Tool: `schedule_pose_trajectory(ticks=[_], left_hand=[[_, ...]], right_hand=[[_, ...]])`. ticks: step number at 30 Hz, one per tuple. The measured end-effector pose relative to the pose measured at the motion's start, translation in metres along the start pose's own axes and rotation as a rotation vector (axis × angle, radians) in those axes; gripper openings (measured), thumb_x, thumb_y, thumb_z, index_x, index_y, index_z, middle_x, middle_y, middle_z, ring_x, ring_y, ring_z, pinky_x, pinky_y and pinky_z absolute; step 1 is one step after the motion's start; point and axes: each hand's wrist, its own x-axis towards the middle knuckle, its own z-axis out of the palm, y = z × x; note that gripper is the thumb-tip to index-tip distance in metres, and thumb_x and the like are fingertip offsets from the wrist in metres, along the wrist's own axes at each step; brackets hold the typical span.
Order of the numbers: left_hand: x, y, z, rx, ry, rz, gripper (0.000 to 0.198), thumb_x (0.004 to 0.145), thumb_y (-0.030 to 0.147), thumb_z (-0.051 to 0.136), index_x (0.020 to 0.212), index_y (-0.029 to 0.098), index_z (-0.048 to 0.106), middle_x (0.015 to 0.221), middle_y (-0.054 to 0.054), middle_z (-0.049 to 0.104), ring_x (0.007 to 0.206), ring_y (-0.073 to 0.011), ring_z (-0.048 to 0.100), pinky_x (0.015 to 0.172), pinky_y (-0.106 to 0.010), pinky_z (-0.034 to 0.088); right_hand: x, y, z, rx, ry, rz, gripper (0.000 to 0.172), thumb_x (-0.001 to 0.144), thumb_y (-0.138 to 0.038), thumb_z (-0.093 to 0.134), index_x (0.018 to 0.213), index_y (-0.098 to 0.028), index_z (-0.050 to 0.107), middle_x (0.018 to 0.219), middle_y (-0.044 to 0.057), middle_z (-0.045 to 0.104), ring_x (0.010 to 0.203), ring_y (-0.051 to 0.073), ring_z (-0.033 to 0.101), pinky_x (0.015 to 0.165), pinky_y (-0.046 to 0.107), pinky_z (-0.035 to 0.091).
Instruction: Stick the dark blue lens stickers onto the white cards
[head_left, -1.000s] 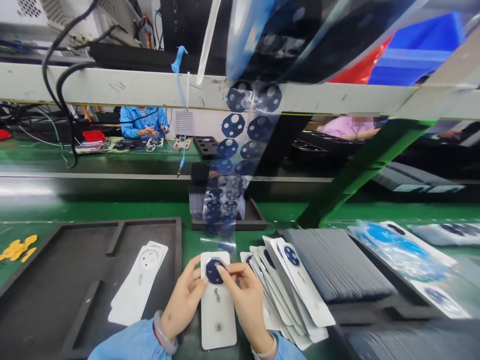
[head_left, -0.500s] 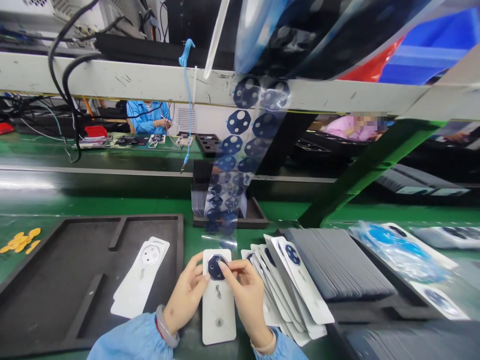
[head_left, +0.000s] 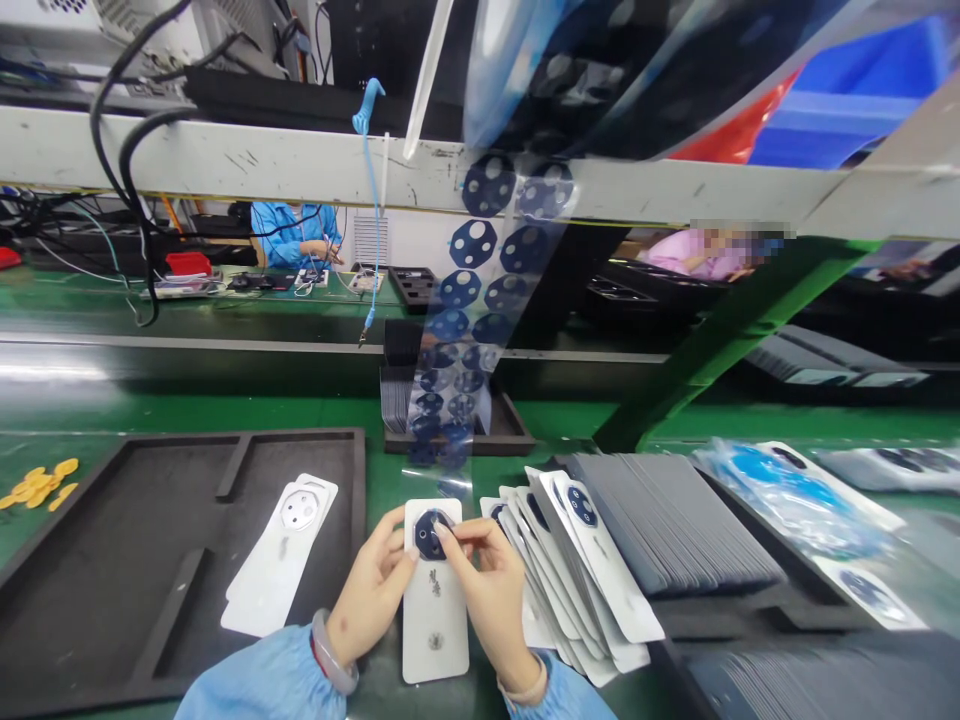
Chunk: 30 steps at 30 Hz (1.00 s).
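A white phone back cover (head_left: 436,615) stands nearly upright in front of me, with dark marks on its lower face. On its upper part sits a dark round camera film (head_left: 429,537) with holes. My left hand (head_left: 369,585) grips the cover's left edge, thumb beside the film. My right hand (head_left: 491,580) closes on the upper right edge, its thumb pressing on the film; what lies beneath those fingertips is hidden. Just behind, a clear strip of dark round films (head_left: 460,290) hangs down. Right of my hands lies a fanned pile of white back covers (head_left: 600,570).
Left is a black tray (head_left: 82,560) with two white covers (head_left: 274,580) bearing pale rings. Yellow pieces (head_left: 37,485) lie beyond it. Grey stacked sheets (head_left: 675,520) fill a right-hand tray. A green post (head_left: 720,350) slants nearby; a blue cord (head_left: 370,220) hangs ahead. Co-workers sit across.
The view has shifted slightly. The cover has tilted a little in my hands, while both hands keep nearly the same hold and my right thumb stays on the film.
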Motion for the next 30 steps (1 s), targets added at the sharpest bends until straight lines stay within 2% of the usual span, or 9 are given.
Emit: schedule_pose_trajectory(ticks=[5, 8, 11, 14, 16, 17, 21, 25, 30], left_hand=[[0.001, 0.000, -0.001, 0.005, 0.002, -0.024, 0.052, 0.084, 0.042, 0.065, 0.128, 0.018, 0.049, 0.116, -0.015, 0.070, 0.098, -0.0257, 0.070, 0.079, -0.033, 0.056], [0.002, -0.001, 0.000, 0.013, 0.024, -0.014, 0.050, 0.082, 0.040, 0.068, 0.124, 0.018, 0.051, 0.116, -0.015, 0.070, 0.098, -0.0245, 0.070, 0.079, -0.031, 0.056], [0.002, 0.000, 0.000, 0.004, 0.079, 0.000, 0.049, 0.079, 0.038, 0.071, 0.119, 0.017, 0.052, 0.108, -0.013, 0.073, 0.095, -0.0229, 0.070, 0.080, -0.030, 0.055], [0.003, 0.001, 0.000, -0.026, 0.101, -0.018, 0.050, 0.078, 0.038, 0.073, 0.117, 0.017, 0.051, 0.102, -0.013, 0.075, 0.090, -0.0227, 0.071, 0.075, -0.029, 0.056], [0.003, 0.001, -0.001, -0.036, 0.102, -0.032, 0.050, 0.077, 0.036, 0.074, 0.116, 0.017, 0.049, 0.100, -0.012, 0.075, 0.088, -0.0223, 0.072, 0.072, -0.028, 0.056], [0.003, 0.001, -0.001, -0.036, 0.101, -0.034, 0.050, 0.076, 0.035, 0.075, 0.115, 0.017, 0.049, 0.099, -0.012, 0.075, 0.087, -0.0219, 0.072, 0.073, -0.028, 0.056], [0.004, 0.000, -0.002, -0.006, 0.092, -0.037, 0.048, 0.075, 0.032, 0.077, 0.111, 0.018, 0.049, 0.098, -0.011, 0.075, 0.084, -0.0200, 0.072, 0.075, -0.028, 0.055], [0.004, -0.002, -0.003, 0.042, 0.088, -0.062, 0.051, 0.072, 0.031, 0.079, 0.111, 0.017, 0.048, 0.098, -0.012, 0.074, 0.080, -0.0191, 0.071, 0.072, -0.028, 0.056], [0.004, -0.002, -0.002, 0.027, 0.098, -0.058, 0.053, 0.072, 0.031, 0.079, 0.110, 0.018, 0.045, 0.096, -0.010, 0.074, 0.076, -0.0187, 0.071, 0.069, -0.030, 0.057]], right_hand=[[-0.006, 0.006, 0.001, -0.062, -0.005, -0.114, 0.017, 0.084, -0.032, 0.069, 0.076, -0.019, 0.059, 0.073, 0.000, 0.059, 0.066, 0.015, 0.056, 0.060, 0.026, 0.046], [-0.010, 0.010, 0.004, -0.137, -0.002, -0.228, 0.011, 0.088, -0.027, 0.064, 0.084, -0.021, 0.057, 0.083, 0.002, 0.058, 0.079, 0.018, 0.058, 0.070, 0.030, 0.048], [-0.012, 0.011, 0.007, -0.250, 0.055, -0.301, 0.014, 0.086, -0.030, 0.066, 0.087, -0.021, 0.055, 0.097, 0.006, 0.053, 0.097, 0.022, 0.055, 0.082, 0.036, 0.046], [-0.009, 0.011, 0.008, -0.274, 0.117, -0.219, 0.037, 0.079, -0.037, 0.073, 0.106, -0.021, 0.052, 0.112, 0.009, 0.048, 0.099, 0.024, 0.053, 0.081, 0.037, 0.046], [-0.006, 0.010, 0.007, -0.209, 0.069, -0.114, 0.053, 0.078, -0.038, 0.073, 0.121, -0.022, 0.045, 0.116, 0.010, 0.050, 0.093, 0.022, 0.054, 0.079, 0.036, 0.047], [-0.005, 0.009, 0.007, -0.160, 0.005, -0.065, 0.055, 0.079, -0.038, 0.072, 0.124, -0.022, 0.044, 0.116, 0.009, 0.052, 0.093, 0.022, 0.056, 0.081, 0.036, 0.048], [-0.003, -0.001, 0.006, 0.039, -0.299, 0.127, 0.034, 0.085, -0.044, 0.064, 0.108, -0.020, 0.058, 0.100, 0.006, 0.064, 0.094, 0.023, 0.061, 0.084, 0.034, 0.049], [-0.002, -0.006, 0.006, 0.133, -0.282, 0.208, 0.035, 0.089, -0.053, 0.058, 0.090, -0.018, 0.061, 0.082, 0.003, 0.065, 0.080, 0.020, 0.061, 0.072, 0.029, 0.049], [0.001, -0.004, 0.004, 0.230, -0.316, 0.228, 0.041, 0.091, -0.056, 0.052, 0.089, -0.017, 0.063, 0.082, 0.004, 0.066, 0.076, 0.020, 0.061, 0.070, 0.029, 0.049]])
